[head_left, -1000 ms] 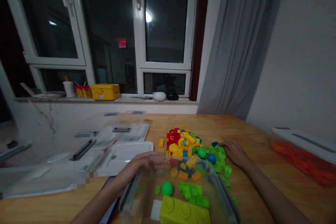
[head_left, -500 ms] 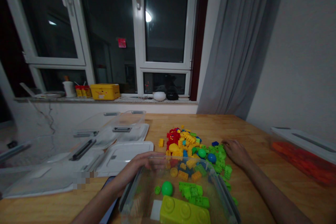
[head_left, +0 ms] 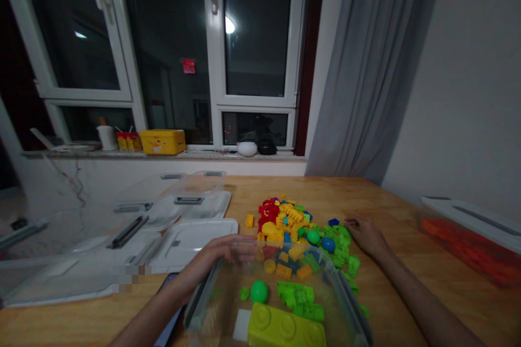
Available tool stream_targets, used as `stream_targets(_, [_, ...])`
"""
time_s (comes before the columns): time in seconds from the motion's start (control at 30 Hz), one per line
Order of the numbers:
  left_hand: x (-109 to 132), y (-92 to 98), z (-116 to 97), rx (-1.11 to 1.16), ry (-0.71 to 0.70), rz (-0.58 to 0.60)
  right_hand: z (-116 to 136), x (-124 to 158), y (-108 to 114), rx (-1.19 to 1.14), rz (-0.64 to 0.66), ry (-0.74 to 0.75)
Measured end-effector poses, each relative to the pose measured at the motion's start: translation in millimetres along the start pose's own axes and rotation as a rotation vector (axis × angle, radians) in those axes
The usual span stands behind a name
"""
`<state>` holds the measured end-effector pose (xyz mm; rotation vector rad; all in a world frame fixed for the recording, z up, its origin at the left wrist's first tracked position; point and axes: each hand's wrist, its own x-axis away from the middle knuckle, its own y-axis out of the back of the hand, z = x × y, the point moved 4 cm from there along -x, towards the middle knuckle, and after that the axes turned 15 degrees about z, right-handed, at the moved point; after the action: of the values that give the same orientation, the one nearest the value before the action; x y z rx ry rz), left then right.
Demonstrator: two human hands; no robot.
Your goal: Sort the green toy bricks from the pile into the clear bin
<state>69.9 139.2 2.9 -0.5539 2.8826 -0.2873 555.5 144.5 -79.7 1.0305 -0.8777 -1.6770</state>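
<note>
A clear plastic box (head_left: 342, 309) with grey side latches stands in front of me. It holds a green ball (head_left: 259, 292), several bright green bricks (head_left: 299, 295) and a large yellow-green brick (head_left: 287, 326). My left hand (head_left: 232, 249) lies at the box's far left corner, fingers stretched along its far wall; that wall partly covers the fingertips. Beyond the box spreads a pile of red, yellow and green toy bricks (head_left: 293, 214). At the pile's right edge my right hand (head_left: 365, 234) rests on the table beside green bricks, fingers loosely bent and apparently holding nothing.
White lids (head_left: 191, 233) and clear boxes (head_left: 199, 181) occupy the table's left side. A lidded box of orange-red pieces (head_left: 468, 244) stands at the right. Behind the table, the windowsill carries a yellow box (head_left: 163, 142). A dark flat object (head_left: 169, 331) lies under my left forearm.
My right hand has shifted very slightly at the pile's edge. The left hand, the box and the bricks look the same.
</note>
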Motion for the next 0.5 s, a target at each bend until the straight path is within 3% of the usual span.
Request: stream_targets(0.5, [0.1, 6.8, 4.4, -0.039, 0.0, 0.002, 12.0, 7.3, 13.2, -0.045, -0.008, 0.009])
